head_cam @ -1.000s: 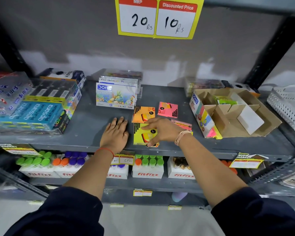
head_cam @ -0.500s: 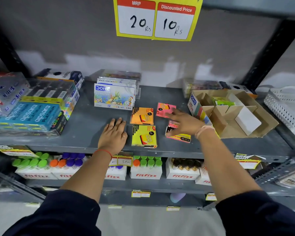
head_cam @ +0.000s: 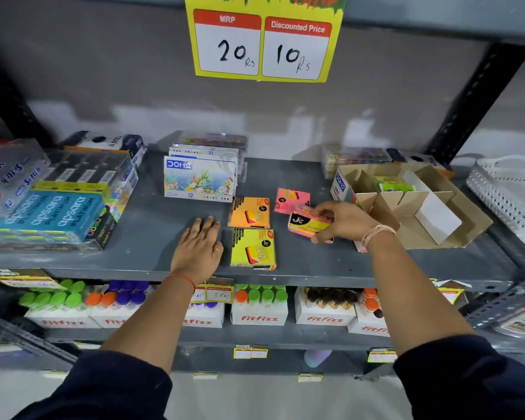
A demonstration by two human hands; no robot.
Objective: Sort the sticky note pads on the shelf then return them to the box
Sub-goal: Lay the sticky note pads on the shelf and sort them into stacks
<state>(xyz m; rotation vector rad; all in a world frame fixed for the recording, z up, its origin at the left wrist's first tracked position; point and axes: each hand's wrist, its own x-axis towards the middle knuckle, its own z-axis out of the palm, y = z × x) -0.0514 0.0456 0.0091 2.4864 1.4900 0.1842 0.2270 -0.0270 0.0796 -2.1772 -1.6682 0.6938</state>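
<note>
Three sticky note pads lie flat on the grey shelf point(head_cam: 152, 237): an orange pad point(head_cam: 249, 212), a yellow pad point(head_cam: 253, 249) in front of it, and a pink pad point(head_cam: 288, 199) to their right. My right hand point(head_cam: 343, 221) grips a small stack of pink and yellow pads point(head_cam: 308, 224), lifted slightly off the shelf beside the pink pad. My left hand point(head_cam: 199, 248) rests flat on the shelf, palm down, just left of the yellow pad. The open cardboard box point(head_cam: 455, 219) with dividers stands at the right, with green pads point(head_cam: 391, 184) in a back compartment.
A Doms pastel pack point(head_cam: 199, 180) stands behind the pads. Pencil boxes point(head_cam: 52, 207) are stacked at the left. A white perforated basket point(head_cam: 509, 195) sits far right. Bottles in cartons point(head_cam: 259, 307) fill the lower shelf. A price sign point(head_cam: 262, 40) hangs above.
My right hand left the yellow pad, moved right and picked up the stack of pink and yellow pads near the box. My left hand stayed flat on the shelf.
</note>
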